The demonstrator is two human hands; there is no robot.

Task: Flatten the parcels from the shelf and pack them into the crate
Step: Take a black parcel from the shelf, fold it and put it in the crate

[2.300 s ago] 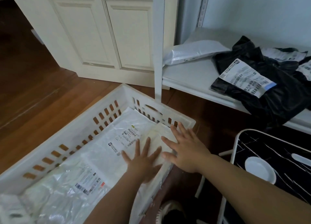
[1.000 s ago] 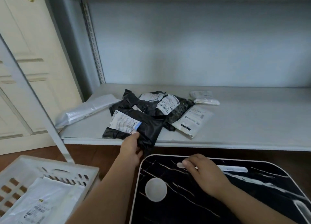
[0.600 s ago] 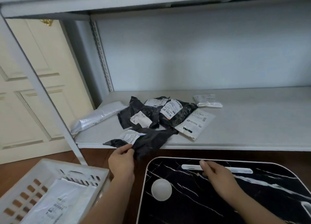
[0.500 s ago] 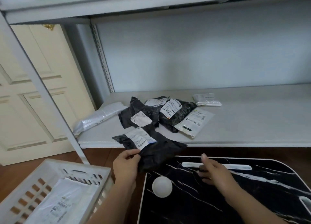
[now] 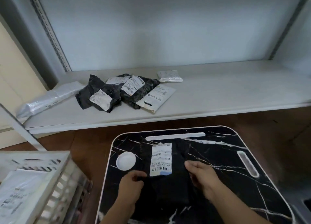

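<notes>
A black parcel point(image 5: 170, 188) with a white label lies flat on the black marble-pattern lap table point(image 5: 227, 181). My left hand point(image 5: 132, 184) pinches its left edge and my right hand point(image 5: 202, 177) grips its right edge. On the white shelf point(image 5: 227, 95) lie more parcels: a black one point(image 5: 99, 97), another black one point(image 5: 139, 92), a white one point(image 5: 155, 98), a small silver one point(image 5: 170, 75) and a long grey one point(image 5: 50, 98). The white slotted crate point(image 5: 55, 183) at lower left holds white parcels point(image 5: 18, 191).
The lap table has a white round dish spot point(image 5: 125, 160), a white slot at its far edge and a handle cutout on the right. Brown wooden floor lies between table and shelf. A white shelf post point(image 5: 21, 127) stands by the crate. A cream door is at the left.
My left hand pulled the black parcel off the shelf and laid it on the lap table. My right hand moved from the table's slot onto the parcel's right edge. The view tilted down.
</notes>
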